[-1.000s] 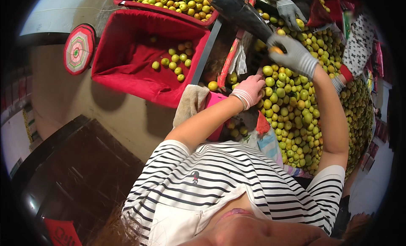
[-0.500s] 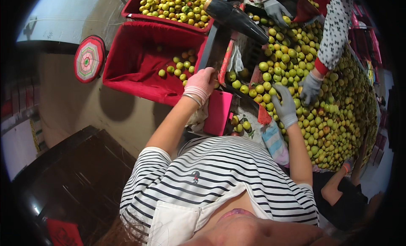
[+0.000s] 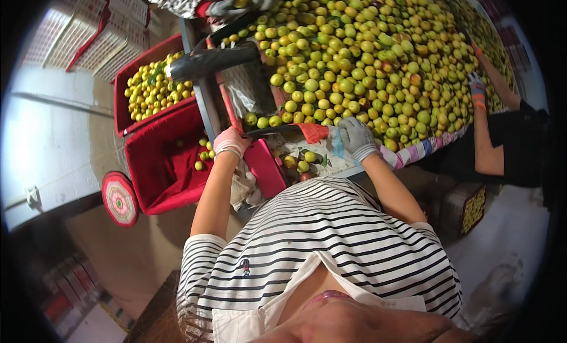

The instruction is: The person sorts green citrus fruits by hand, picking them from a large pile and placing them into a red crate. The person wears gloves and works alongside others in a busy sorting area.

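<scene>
My left hand [image 3: 232,141], in a pink-and-white striped glove, is closed at the near end of a red strip [image 3: 228,104], beside a bright pink flat case [image 3: 266,167]. Its fingertips are hidden, and I cannot make out what it holds. My right hand [image 3: 358,140], in a grey glove, sits at the near edge of a large heap of small round green-yellow fruit [image 3: 378,65]. Its fingers are curled over, and whatever lies in them is hidden. A red cloth scrap [image 3: 313,132] and a pale blue cloth [image 3: 338,145] are right by it.
A red-lined bin [image 3: 159,160] with a few fruits stands left, a fuller fruit bin [image 3: 156,86] behind it. A black hair dryer [image 3: 221,61] lies across the grey rail [image 3: 204,104]. A co-worker's gloved hands [image 3: 245,3] are at the far side, another person's glove [image 3: 477,92] at right.
The view has swung, showing more of the heap and the right side. My right hand has drawn back from among the fruit to the near edge, fingers now curled. My left hand stays by the red strip.
</scene>
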Available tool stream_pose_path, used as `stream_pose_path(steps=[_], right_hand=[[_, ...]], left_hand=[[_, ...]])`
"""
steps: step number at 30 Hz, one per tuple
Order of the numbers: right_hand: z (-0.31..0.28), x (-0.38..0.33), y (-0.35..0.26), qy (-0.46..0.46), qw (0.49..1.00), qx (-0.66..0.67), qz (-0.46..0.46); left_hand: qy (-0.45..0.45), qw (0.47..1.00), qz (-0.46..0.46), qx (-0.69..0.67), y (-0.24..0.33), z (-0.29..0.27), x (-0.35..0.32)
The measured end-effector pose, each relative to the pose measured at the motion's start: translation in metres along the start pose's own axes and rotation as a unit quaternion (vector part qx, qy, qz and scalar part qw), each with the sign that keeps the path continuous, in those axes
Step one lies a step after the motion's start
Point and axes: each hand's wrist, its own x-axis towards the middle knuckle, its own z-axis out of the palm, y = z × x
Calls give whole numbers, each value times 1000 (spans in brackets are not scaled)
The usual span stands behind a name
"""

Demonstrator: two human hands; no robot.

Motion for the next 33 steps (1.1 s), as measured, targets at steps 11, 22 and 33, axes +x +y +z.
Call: stream_pose_path(steps=[11,22,33], right_hand=[[1,-5,-4,-1,1000,-15,10],[2,-1,-2,11,999,-47,11],[0,-6,0,-10,998,-61,24]], left_hand=[[448,822,65,-346,-141,-105,39],[257,889,326,-193,48,24,44],[282,894,231,-261,70,49,50]])
